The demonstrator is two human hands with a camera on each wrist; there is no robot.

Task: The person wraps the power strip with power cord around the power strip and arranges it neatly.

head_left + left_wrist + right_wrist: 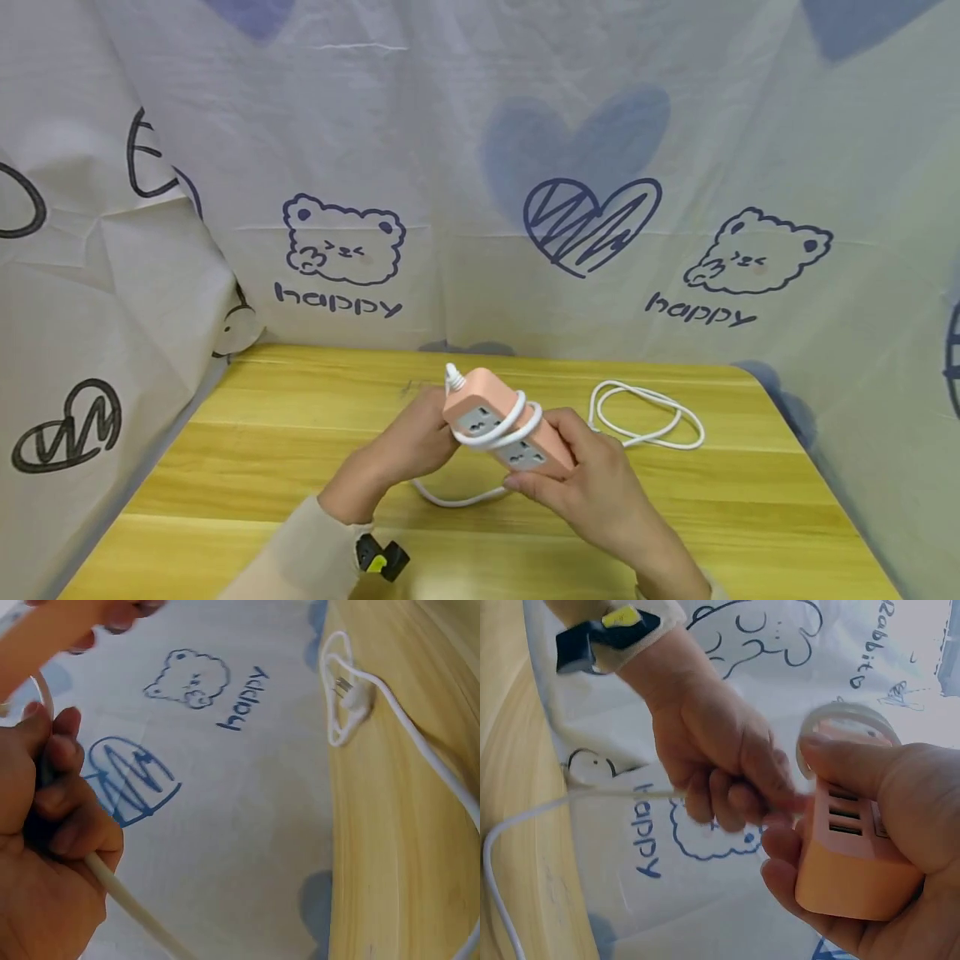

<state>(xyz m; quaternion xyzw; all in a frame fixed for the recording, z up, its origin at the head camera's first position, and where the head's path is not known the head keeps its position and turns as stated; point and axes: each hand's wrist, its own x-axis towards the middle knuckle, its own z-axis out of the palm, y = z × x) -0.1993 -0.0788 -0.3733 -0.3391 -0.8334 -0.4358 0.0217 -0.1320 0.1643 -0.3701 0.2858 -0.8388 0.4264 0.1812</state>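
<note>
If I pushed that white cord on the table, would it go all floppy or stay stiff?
Probably floppy: the white cord wraps round the power strip. It might be a bit springy, since its curves on the table look smooth, not creased. Its chunkier plug may drag behind.

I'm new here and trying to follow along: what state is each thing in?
Pink power strip: held tilted, visible sockets unused.
USB ports: empty.
White cord: partly wound around the strip, partly loose on the wooden table.
Plug: unplugged, lying on the table.
Left hand: curled around the cord.
Right hand: gripping the strip.
Printed cloth: hanging, creased.
</note>
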